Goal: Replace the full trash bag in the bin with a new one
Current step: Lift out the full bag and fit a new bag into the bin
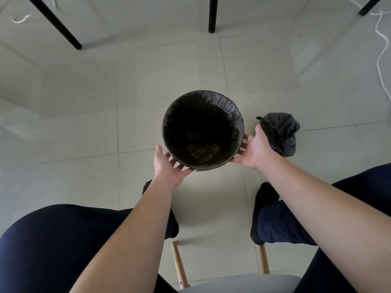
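Observation:
A round bin [239, 123] stands on the tiled floor in front of me, lined with a black trash bag [203, 98] whose edge is folded over the rim. My left hand [169, 166] is at the bin's near-left side, fingers spread against the rim. At the bin's near-right side, my right hand [252, 149] also has its fingers apart and touches the rim. A full black trash bag [281, 132], tied at the top, sits on the floor just right of the bin, behind my right hand.
Black table legs [212, 15] stand on the floor beyond the bin. A white cord [380, 60] runs along the right side. I sit on a chair with wooden legs [179, 265], my dark-trousered legs on either side.

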The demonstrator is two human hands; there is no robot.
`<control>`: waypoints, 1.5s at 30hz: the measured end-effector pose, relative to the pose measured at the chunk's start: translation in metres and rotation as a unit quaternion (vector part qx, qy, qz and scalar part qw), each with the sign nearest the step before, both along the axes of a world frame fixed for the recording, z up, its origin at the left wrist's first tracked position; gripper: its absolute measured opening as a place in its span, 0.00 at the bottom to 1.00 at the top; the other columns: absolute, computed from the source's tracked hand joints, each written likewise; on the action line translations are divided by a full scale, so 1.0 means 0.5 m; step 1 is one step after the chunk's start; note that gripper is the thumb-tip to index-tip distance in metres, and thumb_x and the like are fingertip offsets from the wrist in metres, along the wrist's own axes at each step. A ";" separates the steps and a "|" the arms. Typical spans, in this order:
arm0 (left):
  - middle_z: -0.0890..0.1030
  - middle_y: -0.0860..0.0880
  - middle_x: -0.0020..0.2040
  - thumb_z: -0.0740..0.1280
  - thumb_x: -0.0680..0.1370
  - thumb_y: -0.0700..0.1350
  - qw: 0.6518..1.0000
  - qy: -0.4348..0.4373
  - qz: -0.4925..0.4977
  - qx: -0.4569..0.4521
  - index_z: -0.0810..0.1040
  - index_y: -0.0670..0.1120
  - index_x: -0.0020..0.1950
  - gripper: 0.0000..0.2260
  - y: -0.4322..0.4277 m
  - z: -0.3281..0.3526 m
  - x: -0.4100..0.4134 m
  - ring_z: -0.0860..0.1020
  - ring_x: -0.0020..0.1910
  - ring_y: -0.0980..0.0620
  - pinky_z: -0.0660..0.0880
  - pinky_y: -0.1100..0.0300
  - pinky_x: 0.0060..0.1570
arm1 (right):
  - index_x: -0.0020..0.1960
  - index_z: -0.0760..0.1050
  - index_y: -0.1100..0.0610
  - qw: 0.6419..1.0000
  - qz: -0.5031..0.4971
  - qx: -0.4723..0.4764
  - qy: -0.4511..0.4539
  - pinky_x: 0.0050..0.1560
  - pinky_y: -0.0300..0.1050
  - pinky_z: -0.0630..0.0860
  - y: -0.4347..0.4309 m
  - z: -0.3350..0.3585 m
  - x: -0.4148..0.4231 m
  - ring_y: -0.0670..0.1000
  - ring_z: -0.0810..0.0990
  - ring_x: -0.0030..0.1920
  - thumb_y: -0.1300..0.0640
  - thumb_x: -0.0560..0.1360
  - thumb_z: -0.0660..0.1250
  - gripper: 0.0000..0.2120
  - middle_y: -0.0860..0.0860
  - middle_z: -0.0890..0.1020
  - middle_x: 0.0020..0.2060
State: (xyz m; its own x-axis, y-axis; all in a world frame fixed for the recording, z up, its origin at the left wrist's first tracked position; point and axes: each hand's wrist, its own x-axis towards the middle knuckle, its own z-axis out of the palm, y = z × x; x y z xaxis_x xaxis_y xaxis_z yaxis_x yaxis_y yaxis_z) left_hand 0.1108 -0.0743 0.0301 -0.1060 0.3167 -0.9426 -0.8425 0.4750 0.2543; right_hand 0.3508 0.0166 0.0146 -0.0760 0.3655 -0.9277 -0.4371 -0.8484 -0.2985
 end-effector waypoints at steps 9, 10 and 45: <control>0.78 0.46 0.70 0.55 0.84 0.68 0.999 0.040 -0.025 -0.016 0.74 0.51 0.74 0.27 0.049 -0.033 -0.013 0.76 0.70 0.36 0.76 0.32 0.66 | 0.70 0.74 0.53 0.997 0.058 0.013 -0.040 0.64 0.76 0.73 0.056 -0.015 -0.023 0.63 0.79 0.62 0.29 0.81 0.47 0.35 0.58 0.80 0.64; 0.77 0.47 0.72 0.55 0.85 0.67 0.994 0.092 -0.051 -0.030 0.74 0.51 0.75 0.27 0.054 -0.029 -0.018 0.75 0.72 0.38 0.74 0.34 0.69 | 0.67 0.76 0.53 0.992 0.082 0.021 -0.093 0.66 0.73 0.73 0.063 -0.007 -0.024 0.61 0.79 0.61 0.31 0.82 0.49 0.33 0.57 0.80 0.63; 0.84 0.51 0.61 0.51 0.82 0.73 0.917 0.184 -0.350 0.058 0.82 0.57 0.62 0.28 0.152 -0.016 -0.120 0.80 0.63 0.45 0.75 0.39 0.60 | 0.71 0.76 0.48 0.943 0.288 0.088 -0.141 0.56 0.68 0.69 0.153 0.031 -0.007 0.58 0.76 0.63 0.27 0.80 0.48 0.35 0.52 0.79 0.64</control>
